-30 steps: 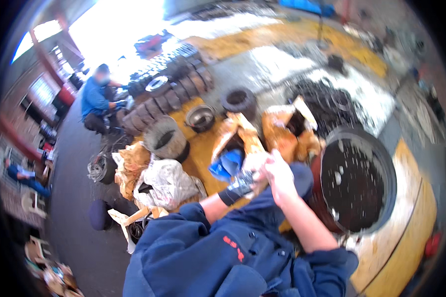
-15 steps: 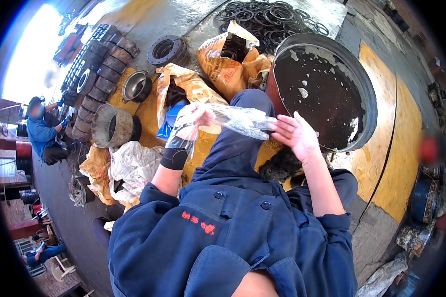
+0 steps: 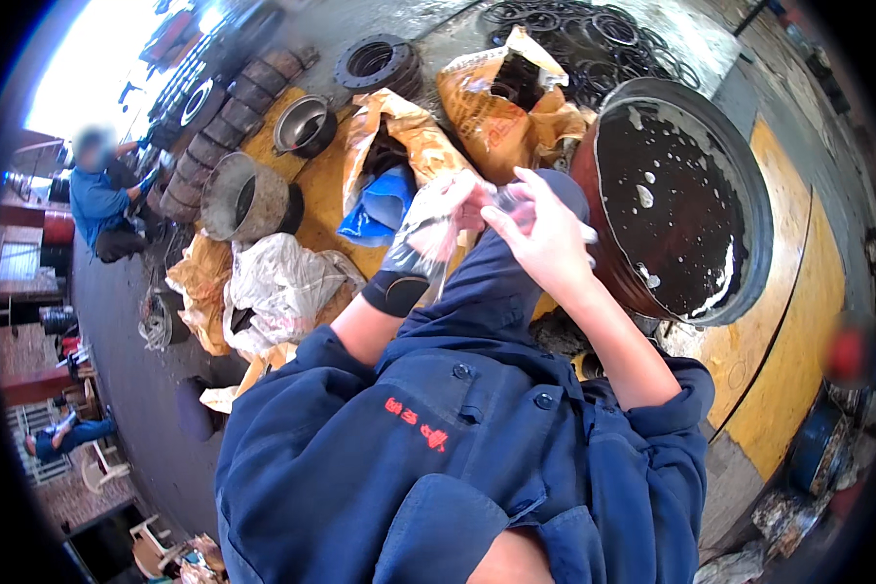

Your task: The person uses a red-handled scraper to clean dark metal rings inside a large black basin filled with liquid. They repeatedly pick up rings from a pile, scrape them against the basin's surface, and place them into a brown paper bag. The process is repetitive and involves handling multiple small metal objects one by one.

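My left hand [image 3: 450, 209] and my right hand [image 3: 543, 234] meet above my raised knee. Thin clear plastic film [image 3: 421, 237] covers my left hand and wrist, above a black band [image 3: 395, 291] on the forearm. More crumpled film bunches between the fingers of both hands; whether it is a glove I cannot tell. My left fingers are closed on it. The right forearm is bare, and that hand's bent thumb and fingers pinch at the film. Just beyond my left hand, a blue bag or cloth [image 3: 380, 206] lies against an open brown paper sack [image 3: 411, 131].
A big drum of dark liquid [image 3: 674, 200] stands at right. Another torn sack [image 3: 487, 107], black rings [image 3: 613, 39], flanged rings [image 3: 375, 63], a metal pot [image 3: 305, 127] and a bucket [image 3: 248, 195] lie beyond. White sacking [image 3: 282, 287] is at left; a person [image 3: 102, 204] crouches farther off.
My hands have come together from being apart with the film stretched between them. The right hand has moved left and its open fingers have bent. The view has shifted.
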Tool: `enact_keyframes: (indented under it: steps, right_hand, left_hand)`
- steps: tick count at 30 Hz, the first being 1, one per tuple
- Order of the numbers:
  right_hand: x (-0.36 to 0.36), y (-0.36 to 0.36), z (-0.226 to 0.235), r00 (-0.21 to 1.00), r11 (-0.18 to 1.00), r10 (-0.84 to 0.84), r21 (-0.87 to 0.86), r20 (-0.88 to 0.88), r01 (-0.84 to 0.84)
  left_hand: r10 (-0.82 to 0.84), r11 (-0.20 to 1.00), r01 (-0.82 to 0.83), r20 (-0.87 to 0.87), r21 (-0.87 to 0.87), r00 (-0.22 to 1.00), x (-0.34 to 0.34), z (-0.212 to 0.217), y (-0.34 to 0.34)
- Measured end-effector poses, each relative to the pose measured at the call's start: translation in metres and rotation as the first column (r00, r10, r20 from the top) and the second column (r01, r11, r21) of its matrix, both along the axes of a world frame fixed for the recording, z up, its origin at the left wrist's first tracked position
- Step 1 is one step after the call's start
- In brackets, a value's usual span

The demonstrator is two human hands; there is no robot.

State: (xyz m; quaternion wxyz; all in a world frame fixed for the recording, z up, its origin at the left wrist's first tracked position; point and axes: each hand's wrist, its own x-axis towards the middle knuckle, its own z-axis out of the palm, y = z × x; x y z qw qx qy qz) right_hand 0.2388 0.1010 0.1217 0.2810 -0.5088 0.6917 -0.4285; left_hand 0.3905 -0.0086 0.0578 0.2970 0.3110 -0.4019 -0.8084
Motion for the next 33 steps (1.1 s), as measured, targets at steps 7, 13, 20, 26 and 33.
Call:
enact_keyframes:
  steps: [7, 13, 20, 26, 33]
  right_hand:
    - [0.052, 0.021, 0.017, 0.911, 0.988, 0.151, 0.068, -0.384, -0.135]
    - [0.048, 0.021, -0.006, 0.911, 0.963, 0.008, -0.242, -0.412, -0.118]
    - [0.063, 0.024, 0.003, 0.913, 0.912, 0.067, -0.346, -0.403, -0.219]
    - [0.063, 0.019, -0.007, 0.89, 0.943, -0.005, -0.299, -0.455, -0.147]
    - [0.013, 0.011, -0.019, 0.88, 0.988, -0.152, -0.107, -0.45, 0.116]
  left_hand:
    - [0.068, 0.988, -0.068, 0.004, 0.136, 0.998, -0.018, -0.012, -0.013]
    - [0.009, 0.99, 0.035, -0.315, 0.135, 0.949, -0.028, 0.012, -0.007]
    - [0.018, 0.961, 0.151, -0.599, 0.231, 0.801, -0.028, 0.032, 0.01]
    - [-0.043, 0.964, 0.19, -0.602, 0.184, 0.798, -0.026, 0.019, 0.004]
    - [0.168, 0.562, -0.019, 0.091, -0.827, 0.982, -0.034, -0.006, 0.052]
